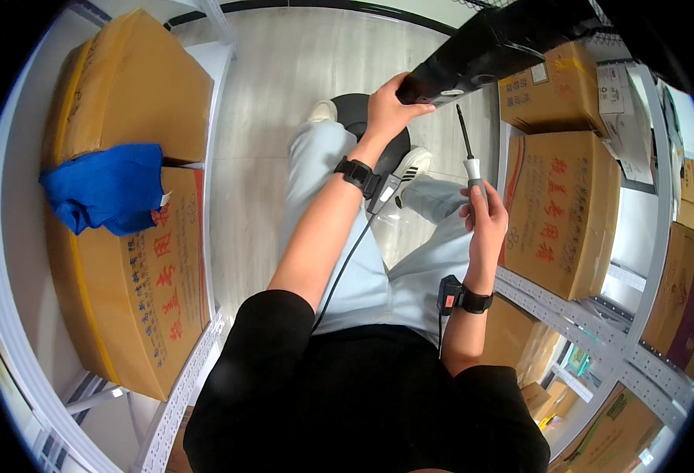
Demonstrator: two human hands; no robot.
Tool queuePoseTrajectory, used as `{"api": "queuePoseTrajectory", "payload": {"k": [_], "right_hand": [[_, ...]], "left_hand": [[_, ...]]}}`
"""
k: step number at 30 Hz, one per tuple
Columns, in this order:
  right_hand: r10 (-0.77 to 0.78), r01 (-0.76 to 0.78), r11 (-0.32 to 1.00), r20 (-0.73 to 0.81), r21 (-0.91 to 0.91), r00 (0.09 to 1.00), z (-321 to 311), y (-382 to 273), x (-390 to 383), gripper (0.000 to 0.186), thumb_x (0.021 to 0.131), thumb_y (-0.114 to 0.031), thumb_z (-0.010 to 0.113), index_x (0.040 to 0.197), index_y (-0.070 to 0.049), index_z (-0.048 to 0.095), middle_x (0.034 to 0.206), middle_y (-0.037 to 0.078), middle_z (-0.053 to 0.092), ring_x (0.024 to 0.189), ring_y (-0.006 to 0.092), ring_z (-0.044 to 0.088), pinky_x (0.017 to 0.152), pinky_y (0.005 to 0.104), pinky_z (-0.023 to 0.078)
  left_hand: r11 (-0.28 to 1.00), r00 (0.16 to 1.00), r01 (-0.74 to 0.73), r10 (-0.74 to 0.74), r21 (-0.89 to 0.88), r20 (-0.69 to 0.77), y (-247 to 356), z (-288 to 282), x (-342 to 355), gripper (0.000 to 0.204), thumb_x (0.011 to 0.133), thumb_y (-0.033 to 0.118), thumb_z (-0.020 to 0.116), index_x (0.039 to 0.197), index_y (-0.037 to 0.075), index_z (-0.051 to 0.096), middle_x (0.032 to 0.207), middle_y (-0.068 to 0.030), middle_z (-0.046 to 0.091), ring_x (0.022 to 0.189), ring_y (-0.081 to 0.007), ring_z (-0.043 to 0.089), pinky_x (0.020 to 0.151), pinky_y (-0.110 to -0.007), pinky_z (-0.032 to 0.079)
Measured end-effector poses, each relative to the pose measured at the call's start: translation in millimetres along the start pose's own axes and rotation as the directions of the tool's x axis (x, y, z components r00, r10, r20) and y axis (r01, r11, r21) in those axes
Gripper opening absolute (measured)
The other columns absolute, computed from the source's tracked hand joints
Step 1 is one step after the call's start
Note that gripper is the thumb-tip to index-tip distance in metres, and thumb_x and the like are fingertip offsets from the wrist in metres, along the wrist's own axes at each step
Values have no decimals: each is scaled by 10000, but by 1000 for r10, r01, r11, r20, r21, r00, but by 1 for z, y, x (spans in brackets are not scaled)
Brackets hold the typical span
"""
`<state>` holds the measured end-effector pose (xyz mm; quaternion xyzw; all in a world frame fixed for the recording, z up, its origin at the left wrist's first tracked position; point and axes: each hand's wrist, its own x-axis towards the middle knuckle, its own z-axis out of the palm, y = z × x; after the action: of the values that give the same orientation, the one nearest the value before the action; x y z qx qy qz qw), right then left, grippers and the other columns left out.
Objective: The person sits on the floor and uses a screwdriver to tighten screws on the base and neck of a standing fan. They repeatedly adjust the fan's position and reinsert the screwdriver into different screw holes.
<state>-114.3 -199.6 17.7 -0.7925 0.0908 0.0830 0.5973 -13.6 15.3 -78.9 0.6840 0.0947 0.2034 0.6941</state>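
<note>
My left hand (388, 118) grips the lower left end of a long, glossy black housing (473, 59), thumb on its near edge. The housing slants up to the right; its exact kind is unclear, and its far end runs into dark shapes at the top right. My right hand (486, 217) is closed round the grey and white handle of a screwdriver (471, 165). Its dark shaft points up toward the housing's underside, and the tip looks apart from it in this view. Each wrist wears a black strap with a small cabled device.
Metal shelves (591, 319) flank me on both sides. Large cardboard boxes (552, 213) fill the right one; more boxes (138, 276) stand on the left, with a blue cloth (106, 189) draped over them. A round black object (353, 109) sits between my shoes on the grey floor.
</note>
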Motion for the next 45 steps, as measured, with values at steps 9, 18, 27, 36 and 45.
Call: {"api": "queuePoseTrajectory", "payload": {"k": [9, 18, 27, 36, 45], "right_hand": [[-30, 29, 998, -7, -54, 1000, 5, -8, 17, 379, 895, -195, 643, 1196, 25, 577, 921, 84, 673, 613, 49, 546, 475, 170, 343], [-174, 168, 972, -26, -164, 984, 6, 8, 38, 396, 839, -156, 707, 1208, -56, 604, 940, 40, 646, 694, 66, 579, 537, 184, 382], [-635, 496, 595, 9, -633, 772, 4, 14, 43, 385, 801, -152, 734, 1162, -79, 621, 1006, 93, 662, 876, 190, 637, 748, 307, 490], [-85, 83, 995, -31, -63, 996, 17, 18, 36, 414, 857, -204, 695, 1200, -1, 582, 819, 42, 632, 588, 64, 564, 461, 199, 385], [-215, 207, 966, -41, -153, 976, 17, 20, 40, 381, 898, -205, 640, 1206, 12, 580, 857, 54, 621, 646, 81, 596, 444, 208, 397]], "left_hand": [[999, 997, 31, -30, 21, -65, -2, 6, -8, 705, 648, 247, 840, 1240, -1, 547, 1046, -96, 673, 955, -170, 632, 867, -295, 477], [998, 992, 35, -28, 58, -121, -7, 11, -16, 738, 683, 247, 825, 1291, -10, 494, 1145, -142, 633, 1043, -208, 610, 911, -323, 463], [969, 898, 16, 95, 247, -430, -4, 42, -48, 336, 720, 92, 733, 898, 23, 456, 858, -108, 461, 792, -262, 517, 733, -375, 440], [845, 912, 308, -131, -438, 389, 9, 49, -44, 311, 947, 169, 553, 1194, -21, 562, 1010, -81, 682, 896, -102, 623, 747, -245, 488], [723, 843, 419, -85, -549, 532, 2, 52, -34, 383, 958, 195, 546, 1261, -38, 523, 1063, -101, 671, 926, -120, 613, 864, -282, 473]]}}
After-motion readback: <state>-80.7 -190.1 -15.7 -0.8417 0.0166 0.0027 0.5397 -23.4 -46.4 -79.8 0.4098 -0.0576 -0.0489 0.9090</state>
